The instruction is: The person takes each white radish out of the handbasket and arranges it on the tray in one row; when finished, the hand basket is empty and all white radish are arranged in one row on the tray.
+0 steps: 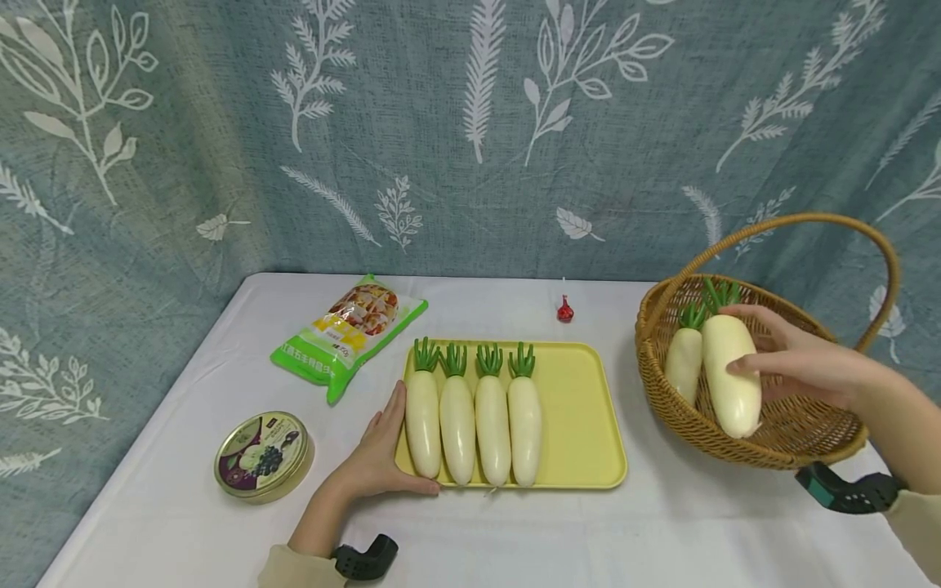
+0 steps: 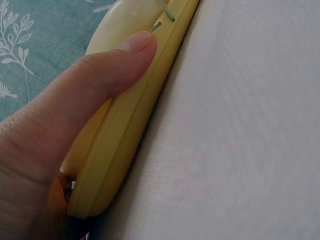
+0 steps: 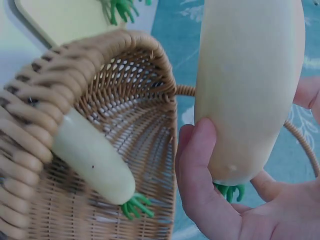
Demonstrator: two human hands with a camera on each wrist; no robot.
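My right hand (image 1: pixel 797 359) grips a white radish (image 1: pixel 731 380) with green leaf stubs, thumb and fingers on either side of it, over the wicker basket (image 1: pixel 809 457). Another white radish (image 3: pixel 95 157) lies inside the basket, its leaves toward the back. On the left, my left hand (image 1: pixel 378 457) holds the near left corner of a yellow tray (image 1: pixel 577 416); its thumb (image 2: pixel 120 65) lies over the front rim and the other fingers run along the left side. Several white radishes (image 1: pixel 457 429) lie side by side on the tray's left part, leaves pointing away from me.
A green food packet (image 1: pixel 349 331) lies behind the tray to the left. Nearer stands a round tin (image 1: pixel 263 456) with a printed lid. A small red item (image 1: pixel 564 310) sits near the table's back edge. The basket's tall handle (image 1: pixel 823 219) arches above it; a patterned curtain (image 1: pixel 441 147) hangs behind.
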